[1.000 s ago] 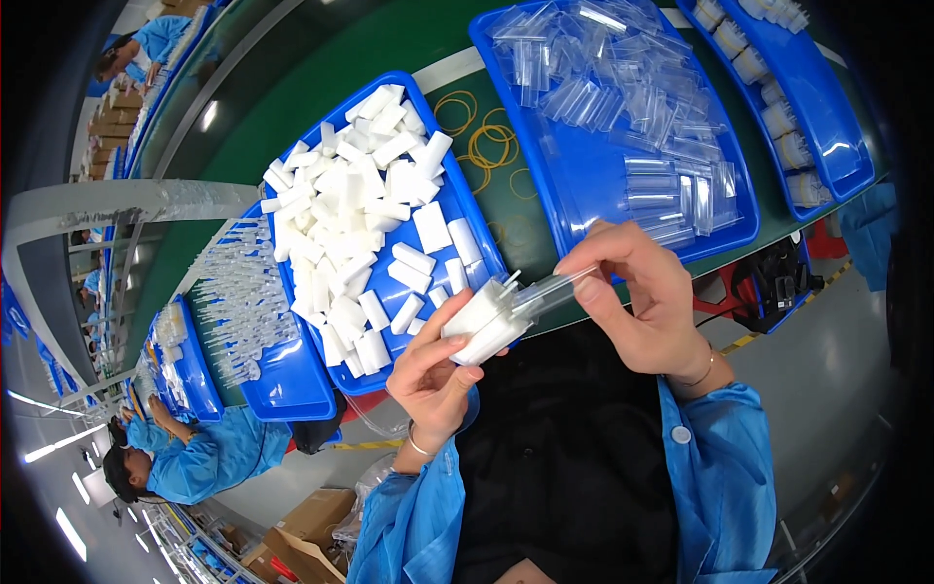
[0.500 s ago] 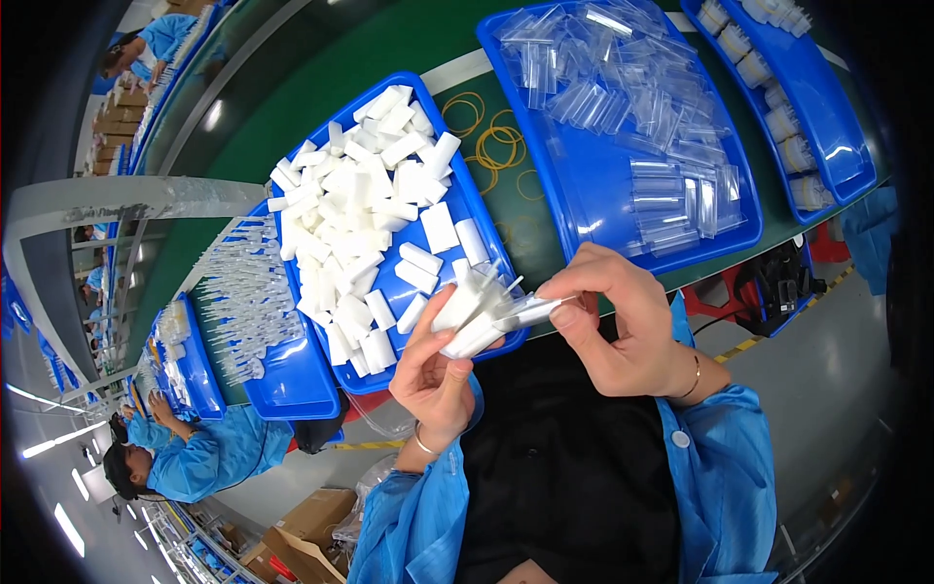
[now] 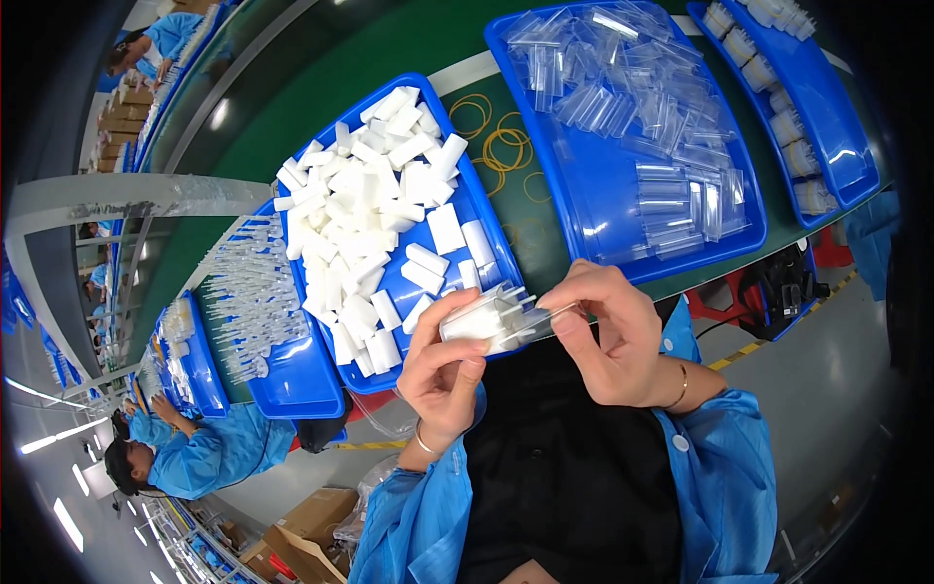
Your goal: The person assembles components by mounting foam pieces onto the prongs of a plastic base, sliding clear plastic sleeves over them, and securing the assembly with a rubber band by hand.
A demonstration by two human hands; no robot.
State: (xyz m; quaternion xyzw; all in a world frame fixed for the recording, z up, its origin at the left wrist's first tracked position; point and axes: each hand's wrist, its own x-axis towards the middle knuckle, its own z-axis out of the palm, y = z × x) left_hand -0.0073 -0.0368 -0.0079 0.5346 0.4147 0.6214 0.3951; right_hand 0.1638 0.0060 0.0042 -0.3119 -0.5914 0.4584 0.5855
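Note:
My left hand grips a white foam block stuck with several thin clear pieces, just over the near edge of a blue tray heaped with white foam blocks. My right hand pinches one thin clear piece whose tip meets the block's right side. Both hands sit close together in front of my chest. Both sleeves are blue.
A blue tray of clear plastic sleeves lies right of the foam tray, with yellow rubber bands on the green belt between. Another blue tray is far right, and one with clear thin parts left. A person in blue sits lower left.
Both hands shifted slightly left and toward the foam tray's near edge. The right hand's fingers have closed in on the block, bringing the thin clear piece against it.

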